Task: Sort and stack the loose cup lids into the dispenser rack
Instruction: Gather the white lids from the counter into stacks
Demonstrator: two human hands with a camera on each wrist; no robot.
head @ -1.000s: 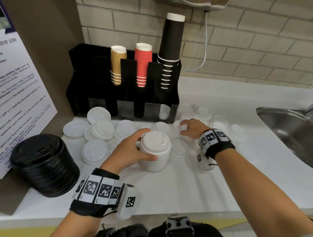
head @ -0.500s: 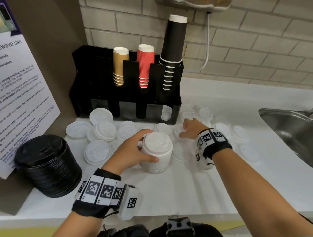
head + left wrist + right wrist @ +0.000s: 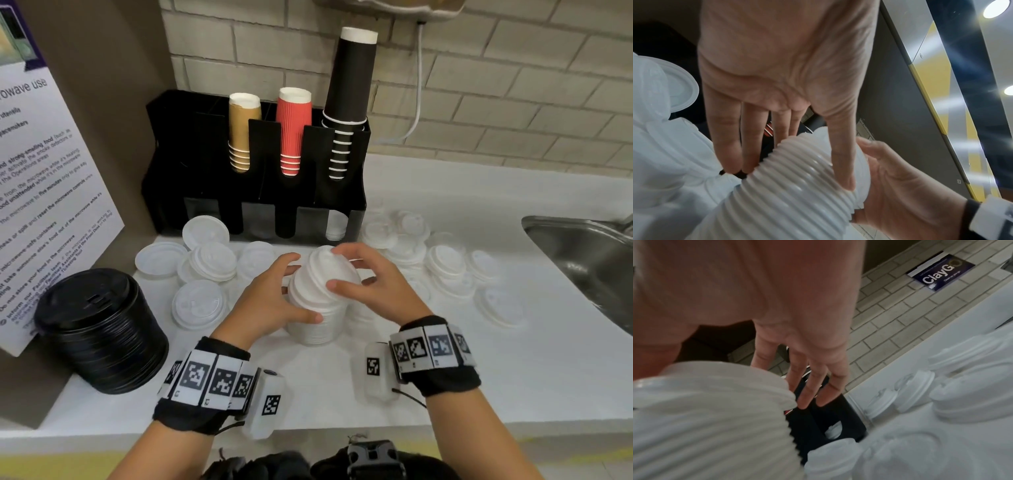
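A tall stack of white lids (image 3: pixel 315 325) stands on the white counter (image 3: pixel 445 377), and my left hand (image 3: pixel 291 291) grips its side with thumb in front and fingers behind. My right hand (image 3: pixel 342 270) holds a tilted white lid (image 3: pixel 325 270) on top of that stack, thumb near, fingers at the far rim. The left wrist view shows the ribbed stack (image 3: pixel 793 186) between thumb and fingers. The black dispenser rack (image 3: pixel 260 192) stands behind, holding brown, red and black cups. Loose white lids (image 3: pixel 212 260) lie left and right of the stack.
A stack of black lids (image 3: pixel 99 329) sits at the left front beside a printed notice (image 3: pixel 44 192). A steel sink (image 3: pixel 589 260) opens at the right. More loose lids (image 3: pixel 445 260) crowd the counter right of the rack. A brick wall and a white cable (image 3: pixel 419 85) stand behind.
My right hand came back from the loose lids on the right with a white lid and set it tilted on top of the stack. The left hand kept its grip on the stack.
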